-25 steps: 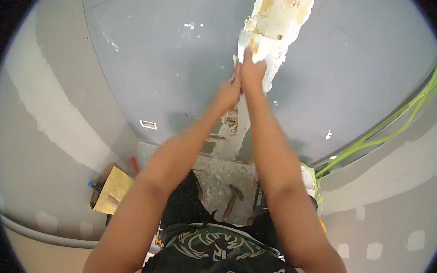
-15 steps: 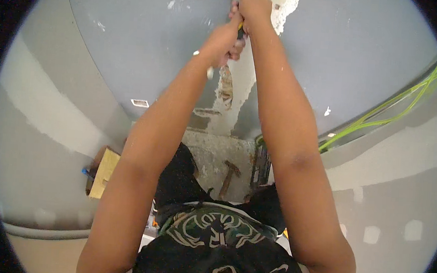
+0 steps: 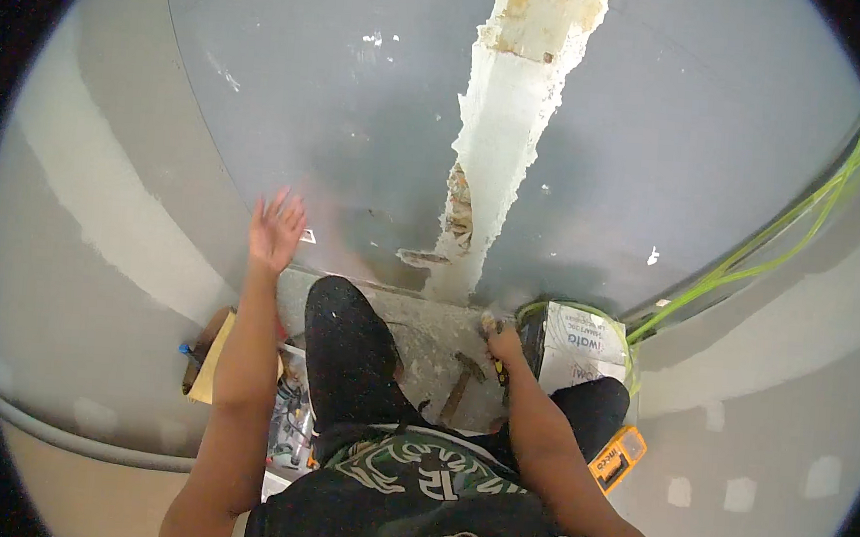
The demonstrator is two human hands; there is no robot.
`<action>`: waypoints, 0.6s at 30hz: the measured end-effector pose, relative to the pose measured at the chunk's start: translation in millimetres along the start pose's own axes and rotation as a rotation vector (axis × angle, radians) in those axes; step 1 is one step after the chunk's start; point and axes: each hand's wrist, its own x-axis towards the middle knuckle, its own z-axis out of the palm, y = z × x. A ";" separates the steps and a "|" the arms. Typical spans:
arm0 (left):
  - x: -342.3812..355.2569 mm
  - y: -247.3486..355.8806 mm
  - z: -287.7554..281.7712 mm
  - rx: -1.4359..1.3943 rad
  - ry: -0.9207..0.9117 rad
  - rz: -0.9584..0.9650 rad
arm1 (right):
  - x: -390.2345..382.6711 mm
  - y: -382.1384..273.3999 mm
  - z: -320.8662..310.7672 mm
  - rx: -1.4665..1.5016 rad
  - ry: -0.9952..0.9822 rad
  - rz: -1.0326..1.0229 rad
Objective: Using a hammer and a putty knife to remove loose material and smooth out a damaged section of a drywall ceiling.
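My left hand (image 3: 278,230) is raised at the left by the grey wall, palm up with its fingers spread, holding nothing. Low at the centre right, my right hand (image 3: 506,344) is wrapped round a yellow-and-black handled tool (image 3: 501,367); its other end is blurred, so its exact kind does not show. A hammer (image 3: 461,389) with a wooden handle lies on the dusty floor just left of that hand. Ahead is the grey wall (image 3: 370,117), with a ragged strip (image 3: 503,115) of its surface stripped down to white and a broken hole (image 3: 459,206) along it.
A white printed carton (image 3: 583,342) stands right of my right hand, with green cable (image 3: 735,272) running up the wall. A yellow-orange case (image 3: 619,459) sits by my right knee. At left are a clear bin of small items (image 3: 293,418) and an open cardboard box (image 3: 210,358).
Both hands have come down from high on the stripped strip. My left hand has let go and swung left, opening; my right hand has lowered the tool toward the floor.
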 end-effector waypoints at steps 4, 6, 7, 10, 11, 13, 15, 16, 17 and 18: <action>-130.6 -111.5 -138.9 0.856 0.317 -0.174 | -64.5 -154.2 -27.2 0.484 0.117 -0.168; -158.7 -161.8 -122.2 -0.219 0.224 -0.402 | -47.3 -183.1 -59.2 0.628 0.234 -0.310; -163.3 -176.7 -101.7 -0.134 0.273 -0.448 | -30.8 -205.9 -76.9 0.644 0.364 -0.425; -236.5 -213.0 -119.4 -0.279 0.345 -0.448 | -14.3 -346.9 -123.4 0.660 0.349 -0.535; -241.9 -224.3 -115.0 -0.283 0.338 -0.454 | -4.6 -384.2 -144.2 0.451 0.501 -0.742; -256.2 -238.5 -91.5 -0.079 0.533 -0.426 | -12.0 -469.3 -173.5 0.567 0.573 -0.787; -252.5 -233.8 -74.6 -0.007 0.534 -0.433 | -23.7 -529.4 -204.9 0.496 0.556 -0.659; -255.7 -235.4 -72.8 -0.052 0.515 -0.406 | -24.8 -532.4 -199.6 0.490 0.556 -0.649; -261.3 -235.1 -76.2 -0.092 0.498 -0.378 | -26.7 -534.1 -190.5 0.562 0.532 -0.617; -262.8 -235.9 -76.8 -0.119 0.464 -0.370 | -24.9 -531.7 -182.7 0.631 0.510 -0.590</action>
